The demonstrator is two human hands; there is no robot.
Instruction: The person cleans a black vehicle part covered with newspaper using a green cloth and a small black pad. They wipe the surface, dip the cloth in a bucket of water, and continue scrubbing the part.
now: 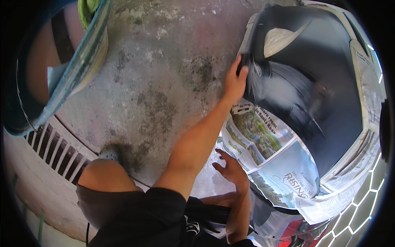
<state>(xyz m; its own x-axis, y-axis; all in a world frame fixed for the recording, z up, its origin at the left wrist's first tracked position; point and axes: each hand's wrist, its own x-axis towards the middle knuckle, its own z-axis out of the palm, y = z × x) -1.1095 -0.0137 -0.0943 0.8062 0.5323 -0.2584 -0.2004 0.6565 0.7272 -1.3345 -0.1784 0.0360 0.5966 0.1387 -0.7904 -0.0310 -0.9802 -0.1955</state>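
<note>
Close by, the right hand [231,169] hangs with fingers loosely apart, holding nothing I can see, beside the newspaper [277,156]. Farther up, the left hand [237,82] pinches a black thing [242,65] at the left edge of the big dark panel [335,111], where a cloudy smear [286,84] looks like part is done and plainer dark parts may be left. Newspaper lines its lower and right edges; grey floor [177,78] reaches left to the blue bucket [68,80], giving room to move.
</note>
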